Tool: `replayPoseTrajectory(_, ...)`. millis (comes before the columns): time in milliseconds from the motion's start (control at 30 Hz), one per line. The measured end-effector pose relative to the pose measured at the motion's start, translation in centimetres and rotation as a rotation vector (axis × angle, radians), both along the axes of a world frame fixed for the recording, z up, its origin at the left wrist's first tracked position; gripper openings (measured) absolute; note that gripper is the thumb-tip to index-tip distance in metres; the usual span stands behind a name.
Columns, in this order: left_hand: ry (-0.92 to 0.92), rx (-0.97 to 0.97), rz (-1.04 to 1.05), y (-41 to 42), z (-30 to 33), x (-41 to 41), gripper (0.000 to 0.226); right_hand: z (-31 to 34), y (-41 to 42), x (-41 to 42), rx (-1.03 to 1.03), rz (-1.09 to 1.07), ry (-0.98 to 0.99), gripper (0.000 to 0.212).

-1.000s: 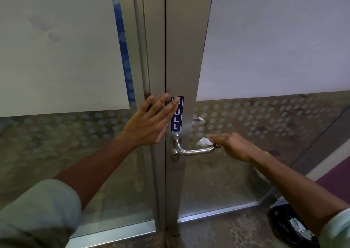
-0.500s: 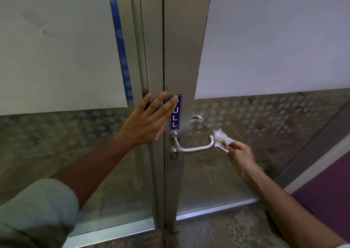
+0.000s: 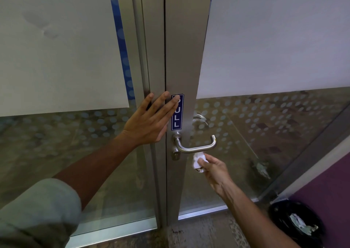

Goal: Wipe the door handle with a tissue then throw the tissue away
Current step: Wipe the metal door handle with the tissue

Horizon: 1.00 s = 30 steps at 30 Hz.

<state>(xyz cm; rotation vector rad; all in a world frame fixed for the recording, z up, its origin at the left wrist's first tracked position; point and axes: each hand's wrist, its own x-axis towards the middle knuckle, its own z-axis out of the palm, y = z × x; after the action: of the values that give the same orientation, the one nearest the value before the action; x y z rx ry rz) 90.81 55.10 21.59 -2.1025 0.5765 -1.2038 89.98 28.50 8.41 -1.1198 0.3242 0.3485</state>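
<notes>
A brushed-steel lever door handle (image 3: 197, 147) juts from the grey metal door frame (image 3: 186, 58), under a blue PULL sign (image 3: 177, 113). My left hand (image 3: 149, 121) lies flat on the frame just left of the sign, fingers spread, a fingertip over the sign's top. My right hand (image 3: 215, 170) is below the handle, pinching a crumpled white tissue (image 3: 198, 161) with a brown stain at its lower edge. The tissue's top sits right under the handle bar; contact is unclear.
Glass panels with frosted film and dot pattern flank the frame. A black bin (image 3: 297, 225) lined with a bag and holding scraps of paper stands on the floor at the lower right, beside a purple wall (image 3: 325, 187). A keyhole cylinder (image 3: 175, 155) sits below the handle.
My right hand carried the tissue from the handle's free end out to the right, then down under the bar. My left hand stayed on the frame.
</notes>
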Motion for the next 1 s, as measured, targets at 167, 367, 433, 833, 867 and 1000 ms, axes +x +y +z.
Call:
replayPoseTrajectory(167,0.000,-0.008,-0.008,-0.1,0.0,-0.1,0.070,1.4,5.1,-0.8,0.013,-0.006,0.035,0.018)
replayPoseTrajectory(367,0.001,-0.010,-0.014,0.0,0.0,-0.1,0.071,3.5,7.9,-1.0,0.330,-0.071,0.100,0.030)
replayPoseTrajectory(433,0.002,-0.009,-0.014,-0.1,0.0,-0.1,0.071,3.6,8.1,-1.2,0.426,-0.094,0.129,0.034)
replayPoseTrajectory(833,-0.005,-0.010,-0.006,-0.1,-0.1,0.0,0.070,4.7,7.6,-2.3,0.670,-0.132,0.220,0.029)
replayPoseTrajectory(867,-0.005,-0.008,-0.004,-0.1,-0.1,0.0,0.070,4.8,7.5,-2.4,0.677,-0.129,0.221,0.030)
replayPoseTrajectory(1000,-0.012,-0.013,-0.003,0.1,-0.2,0.0,0.073,4.9,6.9,-2.6,0.688,-0.114,0.211,0.037)
